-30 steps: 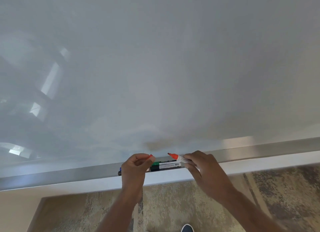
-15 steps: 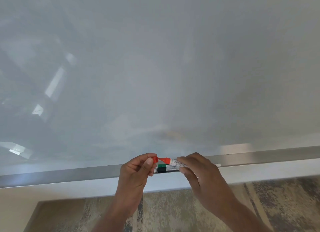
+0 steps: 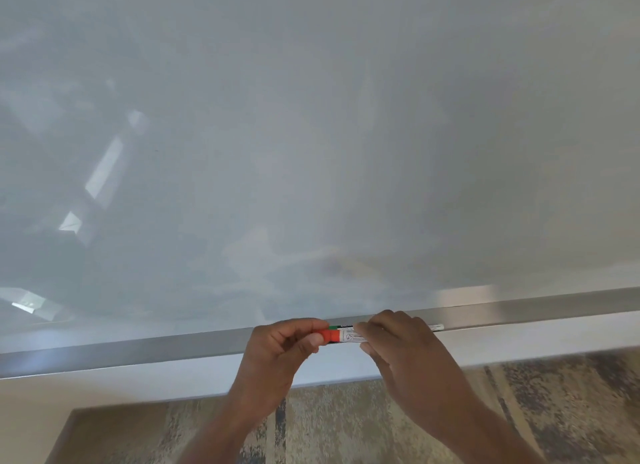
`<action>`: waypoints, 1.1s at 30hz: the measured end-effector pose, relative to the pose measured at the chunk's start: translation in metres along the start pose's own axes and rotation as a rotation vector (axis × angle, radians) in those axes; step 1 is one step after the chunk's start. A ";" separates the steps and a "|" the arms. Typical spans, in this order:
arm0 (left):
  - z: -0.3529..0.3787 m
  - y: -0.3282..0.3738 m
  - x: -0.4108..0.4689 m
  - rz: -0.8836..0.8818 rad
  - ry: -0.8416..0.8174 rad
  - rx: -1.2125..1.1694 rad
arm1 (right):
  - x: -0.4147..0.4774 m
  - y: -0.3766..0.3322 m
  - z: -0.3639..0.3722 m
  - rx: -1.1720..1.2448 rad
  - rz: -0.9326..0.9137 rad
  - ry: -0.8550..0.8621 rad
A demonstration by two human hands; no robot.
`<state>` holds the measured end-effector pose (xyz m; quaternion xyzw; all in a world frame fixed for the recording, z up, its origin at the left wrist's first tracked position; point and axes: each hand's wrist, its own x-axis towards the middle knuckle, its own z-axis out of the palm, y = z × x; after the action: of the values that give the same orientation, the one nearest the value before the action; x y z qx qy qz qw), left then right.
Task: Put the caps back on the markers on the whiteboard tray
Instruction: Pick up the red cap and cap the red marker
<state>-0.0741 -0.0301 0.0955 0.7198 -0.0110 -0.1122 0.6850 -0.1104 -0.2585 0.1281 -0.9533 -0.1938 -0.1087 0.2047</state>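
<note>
My right hand (image 3: 401, 342) grips the white barrel of the red marker (image 3: 349, 336), held level just in front of the silver whiteboard tray (image 3: 173, 349). My left hand (image 3: 284, 346) pinches the red cap (image 3: 328, 335), which sits on the marker's left end. Behind the red marker, a green marker (image 3: 335, 327) lies in the tray, mostly hidden. The white end of another marker (image 3: 437, 327) pokes out to the right of my right hand.
The large whiteboard (image 3: 311, 134) fills the view above the tray. A white wall strip runs below the tray, with patterned carpet (image 3: 346, 425) on the floor underneath.
The red cap in my left hand has moved right onto the marker's red tip, which was bare a second ago. Both hands have come closer together.
</note>
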 end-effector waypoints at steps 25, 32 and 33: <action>0.050 -0.036 0.043 0.007 0.045 0.301 | 0.009 0.115 0.025 -0.092 0.145 -0.002; 0.025 -0.067 0.052 -0.049 0.248 0.664 | 0.007 0.187 0.057 -0.058 0.256 -0.083; 0.019 -0.073 0.052 -0.065 0.264 0.718 | 0.005 0.192 0.064 -0.075 0.251 -0.112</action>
<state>-0.0367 -0.0530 0.0150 0.9221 0.0617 -0.0290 0.3809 -0.0179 -0.3901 0.0054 -0.9816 -0.0799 -0.0358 0.1699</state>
